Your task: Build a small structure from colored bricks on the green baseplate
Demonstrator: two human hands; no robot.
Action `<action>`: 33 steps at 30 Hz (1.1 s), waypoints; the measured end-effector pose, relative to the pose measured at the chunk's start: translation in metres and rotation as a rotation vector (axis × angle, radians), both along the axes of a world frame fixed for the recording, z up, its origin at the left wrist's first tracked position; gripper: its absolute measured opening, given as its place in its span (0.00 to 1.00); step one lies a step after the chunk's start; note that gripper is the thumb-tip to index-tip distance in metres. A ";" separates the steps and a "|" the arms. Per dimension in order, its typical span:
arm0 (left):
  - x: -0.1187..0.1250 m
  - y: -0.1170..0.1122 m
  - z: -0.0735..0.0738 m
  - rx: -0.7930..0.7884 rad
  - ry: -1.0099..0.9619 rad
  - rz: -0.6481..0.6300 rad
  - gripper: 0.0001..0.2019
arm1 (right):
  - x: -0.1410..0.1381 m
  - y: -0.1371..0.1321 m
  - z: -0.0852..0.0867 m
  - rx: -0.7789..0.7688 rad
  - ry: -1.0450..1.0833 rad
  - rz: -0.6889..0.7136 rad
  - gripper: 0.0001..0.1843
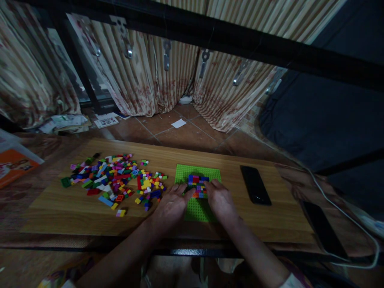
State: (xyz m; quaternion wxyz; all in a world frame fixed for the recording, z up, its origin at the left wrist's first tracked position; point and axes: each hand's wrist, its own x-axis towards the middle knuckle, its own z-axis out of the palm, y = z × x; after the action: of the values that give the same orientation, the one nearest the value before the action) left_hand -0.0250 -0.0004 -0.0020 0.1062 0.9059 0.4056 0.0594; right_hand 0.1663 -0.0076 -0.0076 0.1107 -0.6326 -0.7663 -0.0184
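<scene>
A green studded baseplate (199, 215) lies on the wooden board in front of me. On it stands a low block of multicoloured toy bricks (198, 180), with blue and red along its far row. My left hand (172, 203) is at the block's left side, thumb stretched against it and fingers curled. At the right side, my right hand (220, 199) has its fingers closed against the block's edge. Both palms face down, so the fingertips are partly hidden. A wide pile of loose toy bricks (120, 176) in many colours spreads to the left of the baseplate.
A black phone (255, 185) lies on the wooden board (144, 150), right of the baseplate. Another dark phone-like slab (324, 230) lies beyond the board's right end, near a white cable (339, 206). Past the far edge are floor tiles, papers (107, 121) and striped curtains (132, 76).
</scene>
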 end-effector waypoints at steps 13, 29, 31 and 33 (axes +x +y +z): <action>0.000 0.000 -0.001 -0.046 -0.011 0.021 0.24 | 0.025 0.006 0.005 -0.060 0.729 -0.233 0.06; 0.000 -0.003 -0.004 -0.004 -0.019 0.021 0.23 | 0.015 0.012 -0.012 0.050 0.428 -0.103 0.10; -0.001 -0.004 -0.004 -0.002 -0.017 0.022 0.23 | 0.015 0.011 -0.012 0.049 0.443 -0.105 0.09; -0.001 -0.004 -0.005 0.007 -0.023 0.024 0.23 | 0.015 0.010 -0.011 0.053 0.464 -0.101 0.09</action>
State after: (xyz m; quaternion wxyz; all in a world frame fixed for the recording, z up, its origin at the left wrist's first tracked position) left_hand -0.0260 -0.0043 -0.0068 0.1070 0.9006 0.4150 0.0724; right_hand 0.1817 0.0023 -0.0184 0.2994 -0.6543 -0.6869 0.1018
